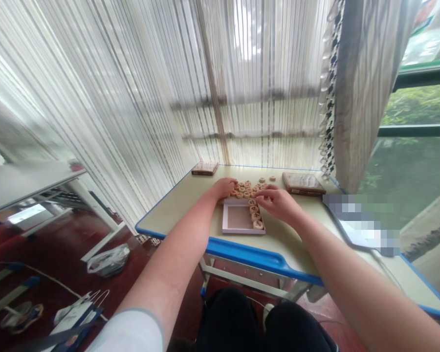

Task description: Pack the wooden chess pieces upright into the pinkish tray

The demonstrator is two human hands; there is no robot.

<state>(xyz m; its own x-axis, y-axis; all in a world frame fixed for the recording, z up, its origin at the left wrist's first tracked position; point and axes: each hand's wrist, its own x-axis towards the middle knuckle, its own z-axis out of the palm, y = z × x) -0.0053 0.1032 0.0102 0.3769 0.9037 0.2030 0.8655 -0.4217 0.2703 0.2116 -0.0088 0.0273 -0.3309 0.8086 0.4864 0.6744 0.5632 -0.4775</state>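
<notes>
Several round wooden Chinese chess pieces [247, 187] lie in a loose cluster on the table. At the cluster's left edge is my left hand [225, 187], fingers bent together against the pieces; what they hold, if anything, is hidden. My right hand [277, 201] reaches in from the right, thumb and forefinger closed at a Chinese chess piece [253, 194] by the cluster's near side. Below the cluster lies a shallow white box [225, 220]. A column of pieces [255, 216] stands along its right wall, and the brown bottom shows at left.
A brown flat box [205, 168] sits at the table's far left and another box [303, 183] at the far right. Two loose pieces lie behind the cluster. A blurred, tablet-like object [355, 230] is at right. Blue trim [245, 252] edges the table. Curtains hang behind.
</notes>
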